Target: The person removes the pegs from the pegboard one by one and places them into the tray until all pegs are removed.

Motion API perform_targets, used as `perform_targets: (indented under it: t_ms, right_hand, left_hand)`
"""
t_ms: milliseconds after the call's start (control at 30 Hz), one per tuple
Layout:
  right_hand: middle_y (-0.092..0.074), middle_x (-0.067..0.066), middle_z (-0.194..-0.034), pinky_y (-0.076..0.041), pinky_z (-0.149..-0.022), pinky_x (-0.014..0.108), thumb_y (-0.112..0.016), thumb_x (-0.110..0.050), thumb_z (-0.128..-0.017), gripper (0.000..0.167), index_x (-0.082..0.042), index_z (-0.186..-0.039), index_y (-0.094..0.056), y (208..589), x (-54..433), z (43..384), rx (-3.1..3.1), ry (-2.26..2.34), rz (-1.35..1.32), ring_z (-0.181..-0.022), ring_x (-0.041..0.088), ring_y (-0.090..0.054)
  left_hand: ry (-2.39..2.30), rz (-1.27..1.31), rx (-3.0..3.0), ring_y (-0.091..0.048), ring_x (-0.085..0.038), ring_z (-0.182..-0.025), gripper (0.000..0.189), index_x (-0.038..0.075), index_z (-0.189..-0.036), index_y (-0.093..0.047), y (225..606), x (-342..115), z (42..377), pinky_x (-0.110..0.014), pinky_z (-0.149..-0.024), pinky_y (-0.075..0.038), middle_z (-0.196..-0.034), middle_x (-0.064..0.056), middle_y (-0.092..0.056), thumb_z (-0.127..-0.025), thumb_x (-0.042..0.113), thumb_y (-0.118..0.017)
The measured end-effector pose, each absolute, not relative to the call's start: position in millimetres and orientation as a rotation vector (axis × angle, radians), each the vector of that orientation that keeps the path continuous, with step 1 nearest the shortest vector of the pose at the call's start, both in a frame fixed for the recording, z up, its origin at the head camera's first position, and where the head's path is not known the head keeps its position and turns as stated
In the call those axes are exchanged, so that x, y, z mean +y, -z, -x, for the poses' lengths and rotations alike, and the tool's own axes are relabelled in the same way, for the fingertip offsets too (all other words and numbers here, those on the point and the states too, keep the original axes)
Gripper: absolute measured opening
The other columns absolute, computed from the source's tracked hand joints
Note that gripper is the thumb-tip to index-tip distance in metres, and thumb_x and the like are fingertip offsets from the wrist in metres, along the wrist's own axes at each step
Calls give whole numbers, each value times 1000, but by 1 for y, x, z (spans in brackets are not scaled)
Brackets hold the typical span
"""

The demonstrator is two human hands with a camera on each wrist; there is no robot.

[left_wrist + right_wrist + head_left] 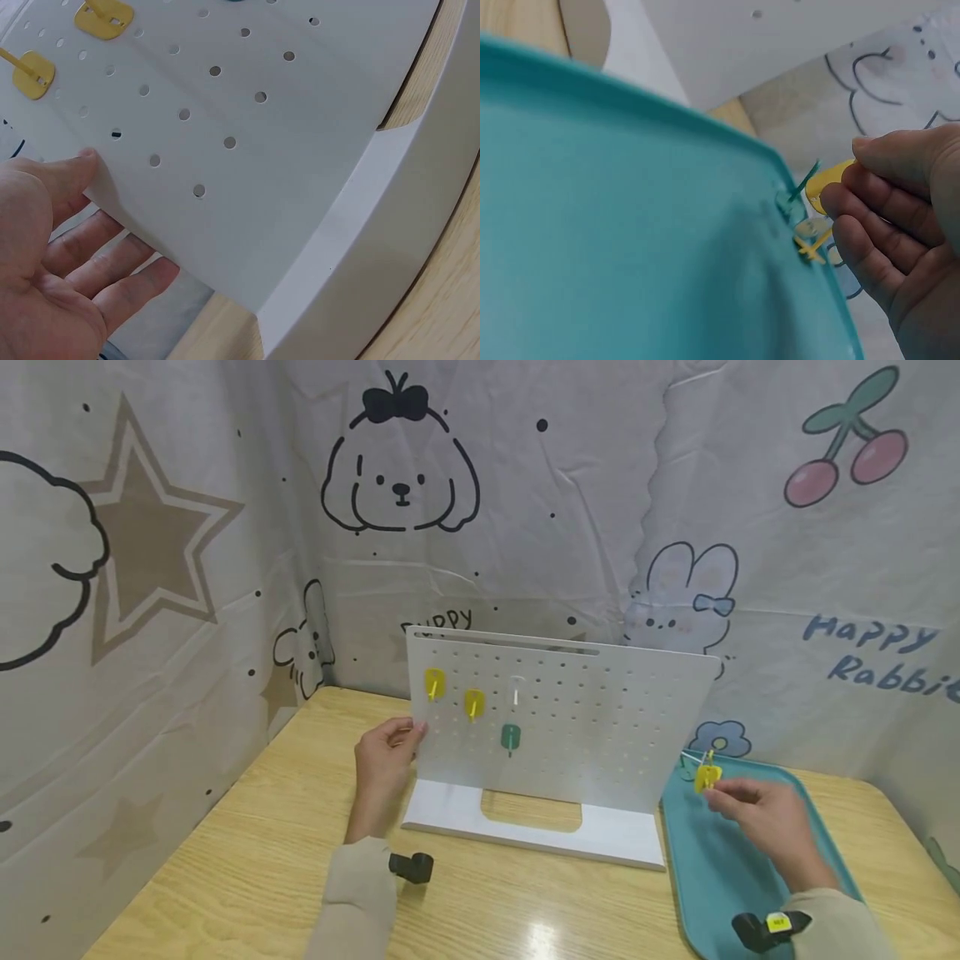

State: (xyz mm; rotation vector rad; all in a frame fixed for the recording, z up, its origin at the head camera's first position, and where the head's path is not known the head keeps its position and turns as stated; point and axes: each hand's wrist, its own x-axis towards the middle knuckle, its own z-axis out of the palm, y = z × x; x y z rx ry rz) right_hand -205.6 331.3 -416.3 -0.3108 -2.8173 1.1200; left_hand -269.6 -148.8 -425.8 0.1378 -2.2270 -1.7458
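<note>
Right hand [768,827] pinches yellow hook [707,778] by fingertips; left hand [381,768] grips board [570,760] at side edge. Fingertip hold might slip, dropping hook; board could shift if left grip loosens. Beneath right grip, tray [731,877]: green hook [787,202], second yellow hook [808,251] at far end.

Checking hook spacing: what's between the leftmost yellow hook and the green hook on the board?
In the head view, the second yellow hook sits between the leftmost one and the green hook.
</note>
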Motion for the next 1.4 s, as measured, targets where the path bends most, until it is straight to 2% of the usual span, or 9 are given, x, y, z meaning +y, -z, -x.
perform_targets:
  t_ms: [133, 367, 467, 633, 767, 867, 1133, 1267, 1400]
  right_hand:
    - [-72, 12, -99, -50, -69, 38, -72, -28, -93, 36, 3, -111, -71, 425, 335, 211, -2847, -1094, 345, -89, 28, -65]
    - [-73, 11, -93, -47, -61, 31, -72, -26, -93, 34, 5, -108, -72, 436, 340, 217, -2867, -1036, 334, -82, 24, -64]
    - [-72, 14, -96, -48, -61, 31, -70, -27, -95, 38, 7, -112, -69, 438, 340, 218, -2856, -1058, 346, -83, 25, -65]
    - [-71, 21, -107, -52, -68, 40, -67, -32, -97, 46, 8, -119, -66, 435, 341, 217, -2829, -1051, 381, -93, 32, -65]
    - [-71, 21, -107, -52, -75, 48, -66, -37, -97, 50, 8, -121, -66, 428, 340, 214, -2819, -1060, 385, -100, 39, -63]
    - [-71, 19, -108, -51, -77, 50, -65, -43, -97, 55, 6, -123, -65, 421, 336, 211, -2828, -1072, 380, -104, 40, -62]
    - [-62, 25, -128, -49, -85, 56, -65, -56, -93, 69, 2, -130, -62, 400, 312, 198, -2752, -1144, 294, -115, 42, -57]
    - [-63, 21, -128, -50, -84, 53, -66, -55, -93, 67, 0, -130, -64, 392, 301, 192, -2703, -1170, 205, -110, 34, -61]
    - [-65, 17, -126, -53, -78, 32, -68, -49, -94, 57, -3, -128, -66, 381, 289, 186, -2677, -1160, 131, -96, 5, -63]
  left_hand:
    - [1745, -129, -2224, -70, -23, -91, 24, 7, -108, -74, 426, -149, 269, -35, -76, -58, -102, -7, -73, -95, 27, -72]
    - [1745, -132, -2216, -70, -22, -92, 24, 7, -108, -74, 426, -148, 269, -34, -76, -58, -101, -7, -74, -95, 27, -72]
    - [1721, -143, -2231, -70, -22, -91, 24, 8, -107, -74, 427, -148, 270, -33, -74, -58, -101, -7, -74, -95, 28, -73]
    - [1699, -145, -2236, -70, -22, -88, 23, 8, -107, -75, 427, -147, 270, -29, -70, -57, -99, -7, -74, -95, 27, -72]
    - [1690, -130, -2222, -70, -22, -87, 21, 7, -106, -75, 426, -147, 269, -26, -67, -57, -97, -8, -74, -95, 24, -73]
    - [1685, -122, -2213, -70, -21, -86, 20, 7, -105, -75, 426, -147, 269, -26, -67, -57, -96, -8, -74, -95, 24, -73]
    - [1687, -121, -2215, -70, -21, -87, 20, 6, -105, -75, 426, -146, 269, -26, -68, -57, -96, -7, -74, -95, 23, -73]
    - [1676, -133, -2223, -70, -21, -85, 20, 6, -106, -75, 425, -147, 269, -22, -64, -55, -94, -8, -74, -95, 22, -73]
    - [1675, -134, -2227, -70, -21, -86, 20, 5, -106, -75, 425, -147, 270, -22, -65, -54, -95, -8, -74, -95, 22, -73]
